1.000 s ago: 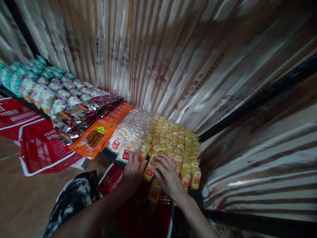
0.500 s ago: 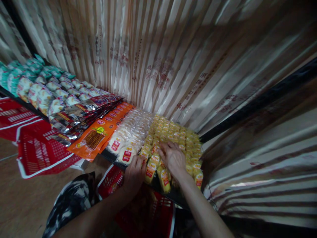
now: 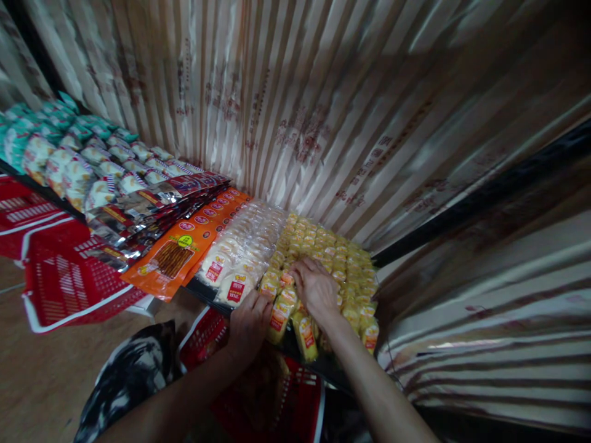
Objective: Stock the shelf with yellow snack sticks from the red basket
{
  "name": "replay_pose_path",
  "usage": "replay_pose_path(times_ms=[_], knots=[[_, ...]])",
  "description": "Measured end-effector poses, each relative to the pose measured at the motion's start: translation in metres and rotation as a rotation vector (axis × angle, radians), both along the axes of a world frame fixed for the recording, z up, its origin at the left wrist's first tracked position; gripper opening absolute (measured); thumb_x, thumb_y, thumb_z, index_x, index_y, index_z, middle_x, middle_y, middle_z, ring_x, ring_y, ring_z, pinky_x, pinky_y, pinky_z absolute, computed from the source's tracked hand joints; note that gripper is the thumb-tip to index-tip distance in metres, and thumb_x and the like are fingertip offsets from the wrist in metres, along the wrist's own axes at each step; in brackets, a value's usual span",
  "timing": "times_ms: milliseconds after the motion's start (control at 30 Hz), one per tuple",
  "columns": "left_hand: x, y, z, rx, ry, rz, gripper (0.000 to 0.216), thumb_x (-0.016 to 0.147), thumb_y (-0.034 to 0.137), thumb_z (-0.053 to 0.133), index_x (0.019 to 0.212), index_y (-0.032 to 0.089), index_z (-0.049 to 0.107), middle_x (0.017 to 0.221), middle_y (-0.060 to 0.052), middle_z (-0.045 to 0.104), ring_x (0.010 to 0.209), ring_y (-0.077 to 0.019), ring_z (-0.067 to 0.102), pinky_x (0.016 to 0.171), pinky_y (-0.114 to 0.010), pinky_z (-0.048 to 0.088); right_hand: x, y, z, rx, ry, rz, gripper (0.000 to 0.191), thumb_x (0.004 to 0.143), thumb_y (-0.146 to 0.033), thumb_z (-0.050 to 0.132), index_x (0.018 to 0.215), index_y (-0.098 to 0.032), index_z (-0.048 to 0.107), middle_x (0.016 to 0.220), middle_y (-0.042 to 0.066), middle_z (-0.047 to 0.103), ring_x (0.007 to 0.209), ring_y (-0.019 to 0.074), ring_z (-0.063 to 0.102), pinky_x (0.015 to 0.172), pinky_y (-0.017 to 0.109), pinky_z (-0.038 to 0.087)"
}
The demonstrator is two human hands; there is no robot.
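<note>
Rows of yellow wrapped snack packets (image 3: 305, 335) with red and orange labels fill the right end of a dark shelf (image 3: 212, 299). My left hand (image 3: 252, 320) is at the shelf's front edge, its fingers bent together against the nearest packets. What lies under those fingertips is hidden. Over the front rows, my right hand (image 3: 316, 288) reaches in with curled fingers, closed at the tips on a yellow packet (image 3: 287, 278). Left of the yellow ones are white round snack packets (image 3: 236, 289) in clear wrap.
Further left lie orange snack bags (image 3: 178, 252), dark red and silver bags (image 3: 138, 209), and white-and-teal bags (image 3: 60, 163). Red baskets (image 3: 64, 271) stand below the shelf, one directly under my arms. A pleated printed curtain (image 3: 300, 135) hangs behind; a dark bar (image 3: 462, 209) slants at right.
My right hand has shifted slightly left and up among the yellow packets. My left hand stays nearly in place at the front edge. The view has shifted a little.
</note>
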State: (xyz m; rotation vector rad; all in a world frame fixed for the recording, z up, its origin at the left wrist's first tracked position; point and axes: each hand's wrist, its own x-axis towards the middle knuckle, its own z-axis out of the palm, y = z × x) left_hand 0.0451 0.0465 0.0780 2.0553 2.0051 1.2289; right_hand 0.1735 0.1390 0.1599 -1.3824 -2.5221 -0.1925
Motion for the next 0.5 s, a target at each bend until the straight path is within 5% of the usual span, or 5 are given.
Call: replay_pose_path(times_ms=[500], knots=[[-0.009,0.011,-0.007,0.022,0.048,-0.122,0.018,0.09,0.019,0.042,0.091,0.019,0.06,0.085,-0.003,0.056,0.08,-0.0129,0.053,0.071,-0.022,0.048,0.003,0.001,-0.011,-0.068,0.126,-0.051,0.017,0.086,-0.023,0.045,0.089,-0.021,0.062,0.089,0.004,0.062,0.084,0.0178,0.056,0.077,0.029,0.045]])
